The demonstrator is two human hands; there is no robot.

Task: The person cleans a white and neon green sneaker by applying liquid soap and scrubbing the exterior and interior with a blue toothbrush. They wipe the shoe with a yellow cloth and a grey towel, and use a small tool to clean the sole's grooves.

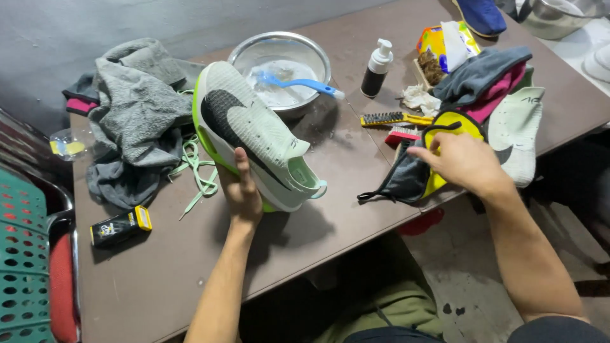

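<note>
My left hand point(243, 188) grips a pale green running shoe point(251, 130) with a black swoosh-shaped mark, holding it on its side above the brown table point(190, 267). The shoe has no laces in it. My right hand point(462, 160) rests with fingers spread on a yellow and black cloth pouch point(438, 152) near the table's right edge, close to a small red brush point(401, 134). A pale green insole point(518, 130) lies just right of that hand.
A metal bowl point(283, 51) of soapy water holds a blue brush point(298, 83). Nearby are a pump bottle point(376, 70), a yellow-handled brush point(391, 118), grey rags point(133, 114), loose green laces point(197, 168), a black and yellow box point(121, 226) and a green chair point(22, 260).
</note>
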